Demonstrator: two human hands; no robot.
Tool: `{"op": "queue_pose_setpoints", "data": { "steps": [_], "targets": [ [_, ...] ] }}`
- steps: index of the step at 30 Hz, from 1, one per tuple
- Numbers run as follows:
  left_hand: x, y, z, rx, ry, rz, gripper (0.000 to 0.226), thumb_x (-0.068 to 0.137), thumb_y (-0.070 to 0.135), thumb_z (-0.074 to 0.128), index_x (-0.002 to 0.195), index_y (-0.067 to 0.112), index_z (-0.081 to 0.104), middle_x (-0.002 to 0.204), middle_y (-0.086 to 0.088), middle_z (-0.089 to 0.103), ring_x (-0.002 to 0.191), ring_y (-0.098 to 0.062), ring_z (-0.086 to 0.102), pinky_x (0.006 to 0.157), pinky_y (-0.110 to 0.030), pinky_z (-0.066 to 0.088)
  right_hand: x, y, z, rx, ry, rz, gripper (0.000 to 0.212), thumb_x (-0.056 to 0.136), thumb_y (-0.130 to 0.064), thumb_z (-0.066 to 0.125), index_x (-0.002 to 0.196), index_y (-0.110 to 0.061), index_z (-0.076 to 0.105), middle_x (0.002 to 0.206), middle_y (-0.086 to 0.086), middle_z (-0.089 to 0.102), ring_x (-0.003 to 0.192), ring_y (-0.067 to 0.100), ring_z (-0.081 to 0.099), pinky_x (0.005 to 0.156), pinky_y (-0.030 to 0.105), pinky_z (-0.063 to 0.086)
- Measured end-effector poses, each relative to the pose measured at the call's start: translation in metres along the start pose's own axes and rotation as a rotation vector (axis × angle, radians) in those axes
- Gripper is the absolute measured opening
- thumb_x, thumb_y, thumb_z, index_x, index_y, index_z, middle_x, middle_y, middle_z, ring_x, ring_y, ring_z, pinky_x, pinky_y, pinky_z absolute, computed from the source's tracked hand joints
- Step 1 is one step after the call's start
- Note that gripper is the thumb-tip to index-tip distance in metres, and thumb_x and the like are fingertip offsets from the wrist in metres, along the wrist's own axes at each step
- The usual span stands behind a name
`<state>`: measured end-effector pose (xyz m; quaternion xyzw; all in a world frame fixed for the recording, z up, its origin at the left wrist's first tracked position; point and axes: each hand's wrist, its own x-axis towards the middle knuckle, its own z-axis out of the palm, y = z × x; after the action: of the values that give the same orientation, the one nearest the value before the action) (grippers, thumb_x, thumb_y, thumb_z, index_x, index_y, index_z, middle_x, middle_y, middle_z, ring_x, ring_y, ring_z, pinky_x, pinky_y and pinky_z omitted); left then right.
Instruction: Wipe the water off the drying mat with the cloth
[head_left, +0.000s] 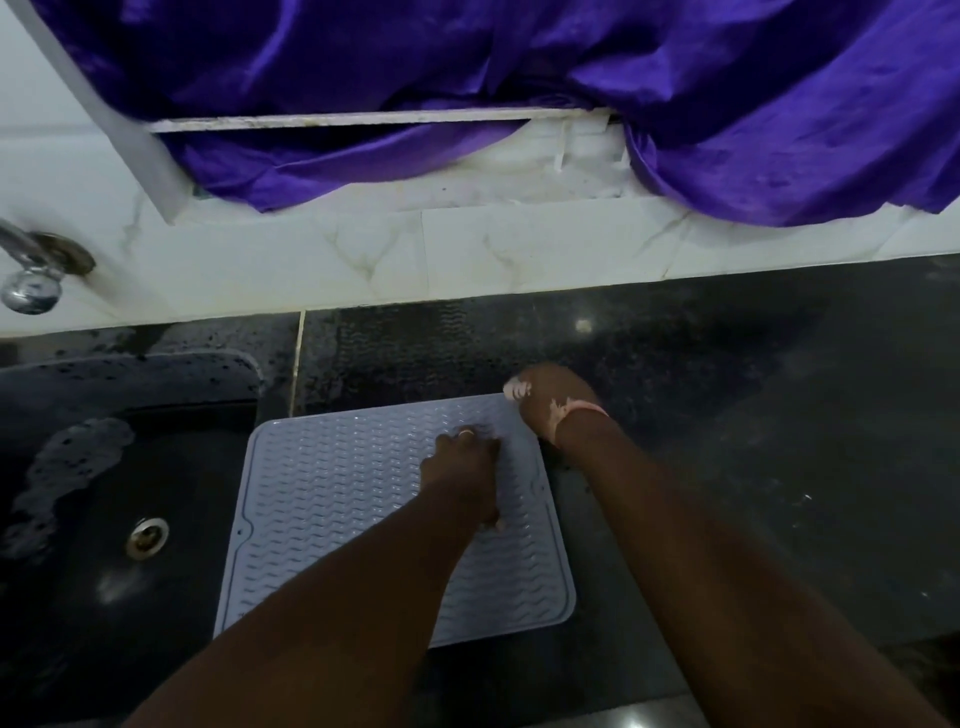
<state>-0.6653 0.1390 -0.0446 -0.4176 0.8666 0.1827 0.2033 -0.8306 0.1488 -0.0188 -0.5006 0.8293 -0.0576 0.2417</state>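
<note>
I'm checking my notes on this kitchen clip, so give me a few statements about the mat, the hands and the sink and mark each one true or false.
1. The drying mat lies on the dark counter right of the sink. True.
2. The left hand rests on the mat. True.
3. The right hand is inside the sink. False: it is at the mat's far right corner.
4. The fabric hanging above is yellow. False: it is purple.
5. A tap shows at the left edge. True.
</note>
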Motion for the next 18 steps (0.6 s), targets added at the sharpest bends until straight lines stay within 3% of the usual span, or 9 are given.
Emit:
{"op": "queue_pose_setpoints", "data": {
  "steps": [3, 5, 10, 14, 16, 18],
  "targets": [
    [0.003, 0.003, -0.002, 0.004, -0.019, -0.003, 0.108, 0.057, 0.037, 0.096, 0.148, 0.029, 0.038, 0.145, -0.009, 0.041, 0.132, -0.035, 0.039, 0.098, -0.05, 0.05, 0.013, -0.001, 0.028, -0.118, 0.002, -0.075, 0.042, 0.089, -0.008, 0.059, 0.13, -0.016, 0.063, 0.136, 0.01, 0.057, 0.121, 0.036, 0.056, 0.102, 0.044, 0.049],
    [0.005, 0.005, -0.002, 0.003, -0.03, -0.015, 0.106, 0.057, 0.035, 0.096, 0.146, 0.028, 0.039, 0.144, -0.008, 0.042, 0.132, -0.035, 0.039, 0.099, -0.051, 0.05, 0.002, 0.007, 0.045, -0.165, 0.012, -0.079, 0.046, 0.089, -0.012, 0.06, 0.134, -0.016, 0.057, 0.141, 0.01, 0.05, 0.122, 0.038, 0.051, 0.102, 0.047, 0.047],
    [0.007, 0.005, 0.002, 0.014, -0.021, -0.023, 0.104, 0.058, 0.04, 0.094, 0.146, 0.027, 0.038, 0.145, -0.009, 0.041, 0.133, -0.036, 0.038, 0.101, -0.05, 0.048, -0.052, 0.017, 0.05, -0.183, -0.056, -0.084, 0.024, 0.092, -0.021, 0.061, 0.113, -0.018, 0.072, 0.118, 0.006, 0.067, 0.108, 0.026, 0.065, 0.092, 0.033, 0.052],
    [0.003, 0.0, 0.003, -0.021, -0.007, -0.003, 0.113, 0.06, 0.045, 0.092, 0.152, 0.032, 0.029, 0.156, -0.008, 0.029, 0.14, -0.036, 0.031, 0.105, -0.051, 0.046, -0.087, 0.006, 0.033, -0.277, -0.253, -0.057, 0.029, 0.091, -0.03, 0.067, 0.113, -0.011, 0.068, 0.113, 0.009, 0.069, 0.101, 0.027, 0.068, 0.082, 0.031, 0.055],
    [-0.002, -0.008, 0.004, -0.049, -0.02, 0.027, 0.115, 0.061, 0.046, 0.091, 0.155, 0.031, 0.025, 0.161, -0.009, 0.021, 0.143, -0.037, 0.026, 0.11, -0.051, 0.042, -0.084, 0.005, 0.022, -0.225, -0.349, 0.018, 0.028, 0.086, -0.033, 0.073, 0.105, -0.013, 0.07, 0.098, 0.004, 0.071, 0.085, 0.023, 0.07, 0.069, 0.029, 0.058],
    [-0.008, -0.018, 0.008, -0.069, -0.029, 0.07, 0.116, 0.063, 0.046, 0.088, 0.157, 0.03, 0.021, 0.164, -0.013, 0.017, 0.147, -0.038, 0.022, 0.114, -0.052, 0.038, -0.077, 0.007, 0.017, -0.125, -0.268, 0.039, 0.032, 0.085, -0.043, 0.071, 0.1, -0.014, 0.072, 0.096, 0.005, 0.072, 0.08, 0.023, 0.071, 0.071, 0.034, 0.06]
  ]
}}
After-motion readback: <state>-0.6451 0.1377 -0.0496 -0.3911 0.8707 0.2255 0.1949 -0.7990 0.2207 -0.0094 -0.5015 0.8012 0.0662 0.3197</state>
